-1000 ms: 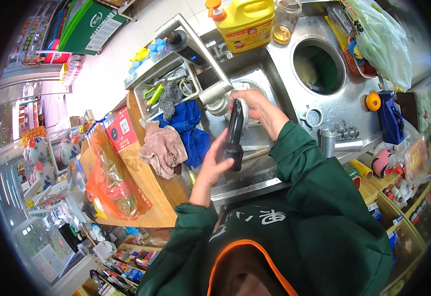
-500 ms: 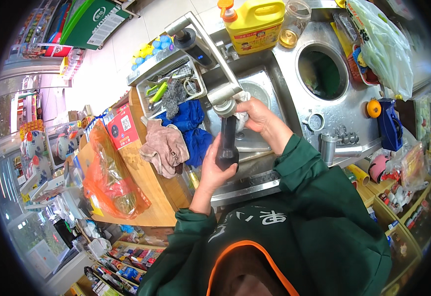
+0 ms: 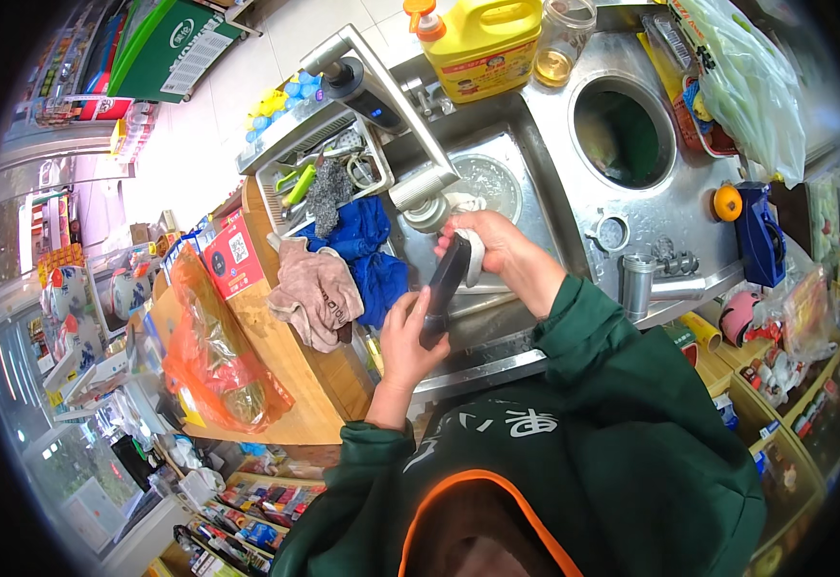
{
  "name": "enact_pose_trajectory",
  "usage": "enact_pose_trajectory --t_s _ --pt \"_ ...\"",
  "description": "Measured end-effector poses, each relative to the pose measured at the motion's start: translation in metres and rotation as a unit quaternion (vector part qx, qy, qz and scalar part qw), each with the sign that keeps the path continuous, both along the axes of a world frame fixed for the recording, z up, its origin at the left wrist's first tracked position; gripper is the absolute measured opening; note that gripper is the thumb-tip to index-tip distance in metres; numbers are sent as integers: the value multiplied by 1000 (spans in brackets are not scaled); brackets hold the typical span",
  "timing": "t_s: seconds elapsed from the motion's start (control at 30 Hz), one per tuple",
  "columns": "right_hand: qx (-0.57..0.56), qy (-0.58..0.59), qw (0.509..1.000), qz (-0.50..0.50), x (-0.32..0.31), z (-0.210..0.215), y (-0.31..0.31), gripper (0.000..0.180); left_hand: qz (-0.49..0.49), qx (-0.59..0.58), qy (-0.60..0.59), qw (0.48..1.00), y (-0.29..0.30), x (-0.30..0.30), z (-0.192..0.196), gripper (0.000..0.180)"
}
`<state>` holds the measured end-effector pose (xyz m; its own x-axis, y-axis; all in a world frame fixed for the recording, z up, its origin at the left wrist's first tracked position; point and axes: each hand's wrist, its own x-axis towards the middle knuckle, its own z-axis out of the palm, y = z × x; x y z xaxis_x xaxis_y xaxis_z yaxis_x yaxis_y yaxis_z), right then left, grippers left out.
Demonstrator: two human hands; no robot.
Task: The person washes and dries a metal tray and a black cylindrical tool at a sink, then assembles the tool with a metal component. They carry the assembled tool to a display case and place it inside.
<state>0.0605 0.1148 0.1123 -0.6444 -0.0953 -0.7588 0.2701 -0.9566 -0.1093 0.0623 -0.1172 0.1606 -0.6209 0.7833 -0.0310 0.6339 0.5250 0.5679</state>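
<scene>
Over the near part of the steel sink [image 3: 547,207], my left hand [image 3: 410,344] is closed round the lower end of a long black part [image 3: 447,284], whose exact kind I cannot make out. It slants, its upper end leaning right. My right hand [image 3: 499,246] grips that upper end through a white cloth [image 3: 474,258], which is pressed against the part's side. Just above the hands is the outlet of a grey faucet [image 3: 426,192]; whether water runs is unclear.
Left of the basin lie a blue cloth [image 3: 378,284], a pinkish towel [image 3: 314,293] and a utensil basket [image 3: 285,178]. A yellow jug [image 3: 487,53] stands behind. On the right are a round drain opening [image 3: 622,135], a metal cylinder [image 3: 638,287] and a blue device [image 3: 758,236].
The black part has tipped from nearly upright to slanting, and its upper end has come away from the faucet outlet. My right hand with the cloth has moved down slightly.
</scene>
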Motion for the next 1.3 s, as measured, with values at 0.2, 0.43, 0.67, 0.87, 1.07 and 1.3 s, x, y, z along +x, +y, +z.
enact_pose_trajectory --t_s 0.2,0.43,0.67,0.87,1.07,1.3 --pt "-163 229 959 -41 23 33 2 31 22 41 9 999 -9 -3 -3 91" --pt "106 250 961 44 19 33 -1 27 12 26 27 999 -12 -4 -4 90" --pt "69 205 976 10 14 28 -1 27 55 -6 -19 998 -2 -5 0 89" --pt "141 209 967 40 -9 31 5 30 111 -7 0 994 12 -3 0 88" --pt "144 152 976 57 -9 26 5 34 84 -43 50 994 10 -8 5 88" --pt "146 136 977 73 -10 25 5 33 71 -68 102 990 13 -6 9 83"
